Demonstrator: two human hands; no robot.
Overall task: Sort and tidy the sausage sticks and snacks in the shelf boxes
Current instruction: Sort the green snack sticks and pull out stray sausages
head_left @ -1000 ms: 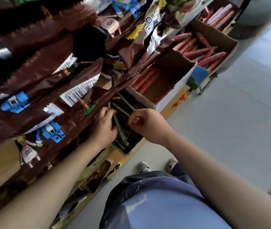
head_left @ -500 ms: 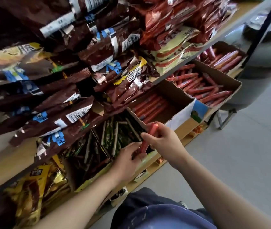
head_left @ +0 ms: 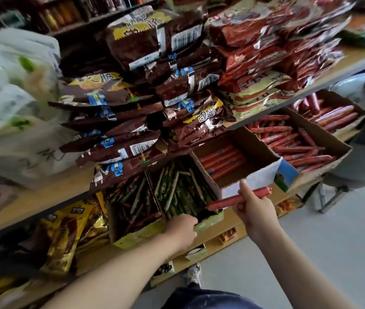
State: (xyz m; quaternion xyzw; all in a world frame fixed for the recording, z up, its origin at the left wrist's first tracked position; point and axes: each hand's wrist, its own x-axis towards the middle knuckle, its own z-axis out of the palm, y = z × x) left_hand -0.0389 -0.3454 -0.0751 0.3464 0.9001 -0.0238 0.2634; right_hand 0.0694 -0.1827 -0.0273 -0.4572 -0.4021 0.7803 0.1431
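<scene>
- The left hand [head_left: 182, 228] curled its fingers over the front rim of the green-stick box [head_left: 210, 219], apparently to steady it on the shelf.
- The right hand [head_left: 255, 210] pinched one red sausage stick [head_left: 226, 201] near its middle, thumb on top. It held the stick level and clear of the green sticks, among which it seemingly did not belong.
- Just beyond, the white-fronted carton [head_left: 261, 175] was partly filled with matching red sticks laid side by side, so it looked the likely destination.
- Farther right, a brown carton [head_left: 324, 132] held a fuller heap of red sticks at mixed angles.
- Above, brown snack packets [head_left: 132, 148] overhung the shelf edge, crowding the boxes.
</scene>
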